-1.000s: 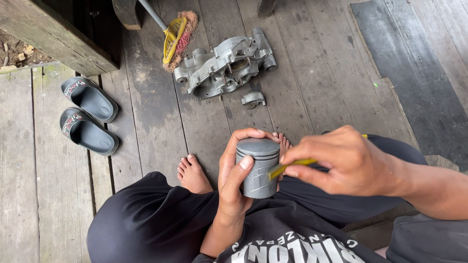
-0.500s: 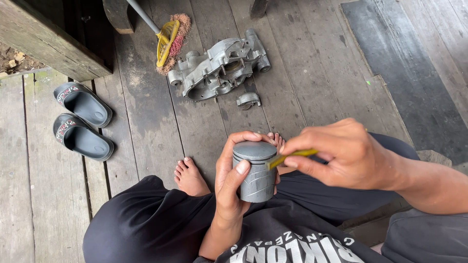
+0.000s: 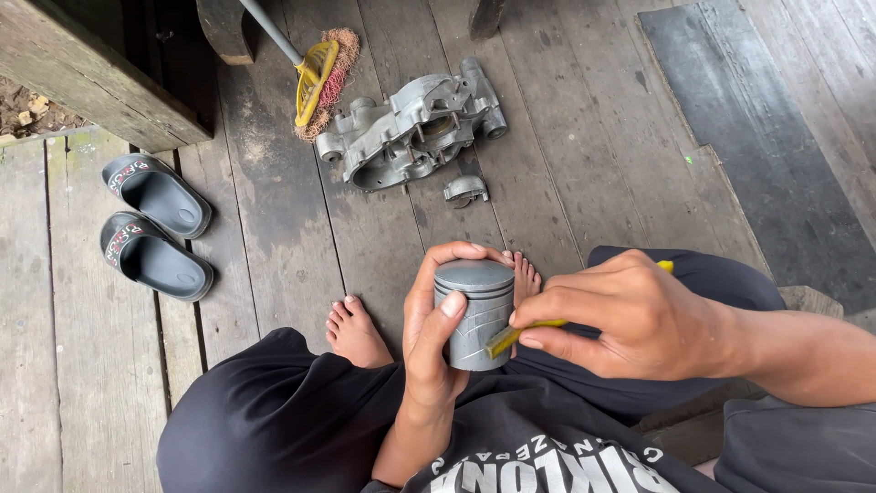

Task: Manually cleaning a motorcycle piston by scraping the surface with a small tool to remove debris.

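My left hand [image 3: 436, 338] grips a grey metal piston [image 3: 473, 312] upright above my lap, fingers wrapped round its side, thumb on the front. My right hand [image 3: 630, 315] holds a thin yellow tool [image 3: 525, 333] whose tip touches the piston's right side. Both hands are over my crossed legs in dark trousers, and my bare feet [image 3: 351, 330] rest on the wooden floor planks.
A grey engine crankcase half [image 3: 411, 128] lies on the planks ahead, with a small metal part [image 3: 466, 190] just in front of it. A broom head [image 3: 319, 78] lies behind. A pair of dark slippers [image 3: 155, 228] sits at the left. A dark mat [image 3: 757, 128] lies at the right.
My right hand with the yellow tool has dropped slightly lower along the piston's side. The left hand keeps the same grip.
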